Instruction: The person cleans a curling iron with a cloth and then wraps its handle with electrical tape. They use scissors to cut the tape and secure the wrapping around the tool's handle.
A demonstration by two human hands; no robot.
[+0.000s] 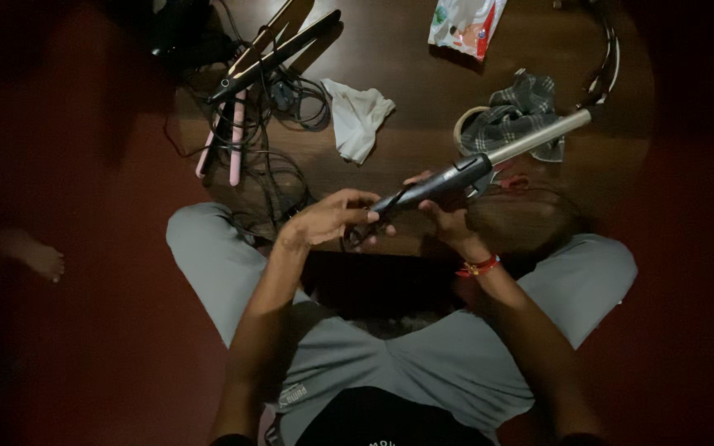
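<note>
A curling iron (489,161) with a black handle and a long silver barrel is held above the near edge of a round dark wooden table (423,83), barrel pointing up and to the right. My right hand (448,216) grips the black handle from below; a red band sits on that wrist. My left hand (336,216) pinches the handle's lower end, where the black cord (357,239) loops out. My knees in grey trousers sit under the table edge.
On the table lie a black hair straightener (278,51), a pink one (235,140) among tangled black cables, a white cloth (357,116), a checked grey cloth (518,111) over a tape roll, and a snack packet (466,23). Another person's bare foot (39,258) rests at left.
</note>
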